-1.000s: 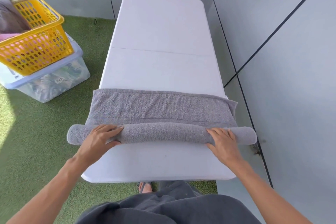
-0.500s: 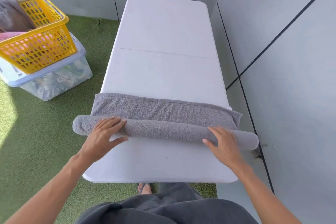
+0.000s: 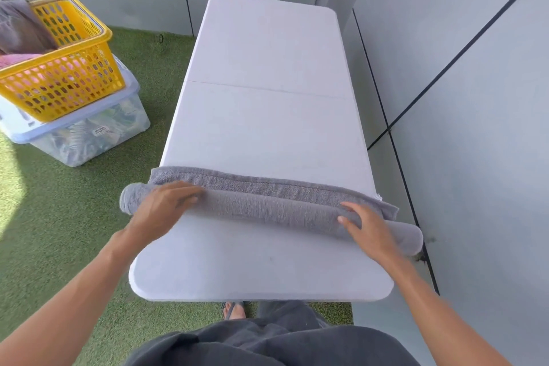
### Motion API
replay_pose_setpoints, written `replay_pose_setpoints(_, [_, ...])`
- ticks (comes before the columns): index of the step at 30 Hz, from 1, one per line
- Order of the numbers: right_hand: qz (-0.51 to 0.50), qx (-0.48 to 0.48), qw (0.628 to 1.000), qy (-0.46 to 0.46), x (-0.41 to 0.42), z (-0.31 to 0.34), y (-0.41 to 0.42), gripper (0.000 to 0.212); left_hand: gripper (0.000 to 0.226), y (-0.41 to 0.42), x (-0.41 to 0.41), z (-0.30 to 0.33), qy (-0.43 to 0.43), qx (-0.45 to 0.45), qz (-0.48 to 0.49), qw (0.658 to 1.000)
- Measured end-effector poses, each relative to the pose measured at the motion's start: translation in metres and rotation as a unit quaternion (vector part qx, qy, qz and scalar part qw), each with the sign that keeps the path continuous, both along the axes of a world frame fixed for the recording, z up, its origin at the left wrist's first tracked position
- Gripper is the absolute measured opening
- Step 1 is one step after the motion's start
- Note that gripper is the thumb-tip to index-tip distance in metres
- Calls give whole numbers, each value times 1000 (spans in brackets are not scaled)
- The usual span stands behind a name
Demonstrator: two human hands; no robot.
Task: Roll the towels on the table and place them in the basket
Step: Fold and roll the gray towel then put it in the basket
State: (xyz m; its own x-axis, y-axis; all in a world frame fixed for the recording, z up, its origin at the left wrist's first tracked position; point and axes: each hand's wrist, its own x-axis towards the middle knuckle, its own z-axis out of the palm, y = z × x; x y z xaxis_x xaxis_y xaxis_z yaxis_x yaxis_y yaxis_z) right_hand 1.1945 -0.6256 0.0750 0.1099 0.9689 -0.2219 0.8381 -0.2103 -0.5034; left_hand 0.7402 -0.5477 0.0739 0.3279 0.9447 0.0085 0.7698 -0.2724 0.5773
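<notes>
Grey towel (image 3: 267,211) almost fully rolled, lying across the near end of the white table (image 3: 267,116).

The roll sat crosswise on the table, both ends poking out past the long edges, with only a narrow flat strip of towel left on the far side of it. Your left hand (image 3: 162,211) lay on top of the roll near its left end, fingers fairly straight and spread, pressing rather than gripping. Your right hand (image 3: 367,227) was flat on the roll near the right end, fingers extended too. The rest of the tabletop beyond the towel was bare plastic with a seam across the middle. Off to your left on the green turf (image 3: 74,217), the yellow basket (image 3: 68,77) sat on a clear lidded storage bin (image 3: 89,134), well apart from the table, with some grey and pink fabric already in it. Grey wall panels (image 3: 475,98) ran close along your right.
</notes>
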Motion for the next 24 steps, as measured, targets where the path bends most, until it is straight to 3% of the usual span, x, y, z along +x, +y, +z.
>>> replay_pose_setpoints(3, [56, 37, 988, -136, -10, -5, -12, 60, 56, -11, -3, -12, 83, 36, -39, 995])
replay_pose_setpoints(7, [89, 14, 977, -191, -13, -11, -20, 62, 65, -9, 1, -18, 139, 33, -34, 989])
replay_pose_setpoints(10, [94, -39, 983, -150, -7, -4, -12, 59, 60, 1, 0, -10, 150, -77, -45, 985])
replay_pose_setpoints(12, [101, -129, 983, -86, 3, 6, -2, 56, 60, 7, -2, -1, 169, -190, -72, 964])
replay_pose_setpoints(14, [102, -183, 978, -20, 9, 11, 4, 48, 55, 8, -4, 4, 147, -235, -74, 958])
replay_pose_setpoints(16, [56, -109, 992, 16, 10, 8, 5, 42, 45, 3, -5, 0, 70, -162, -42, 983])
replay_pose_setpoints(19, [4, 75, 996, -48, 1, 3, -2, 42, 38, -9, -7, -15, 29, 12, 11, 999])
replay_pose_setpoints(24, [101, -10, 980, -170, 1, -6, -25, 67, 75, -32, -15, -28, 122, 55, -57, 989])
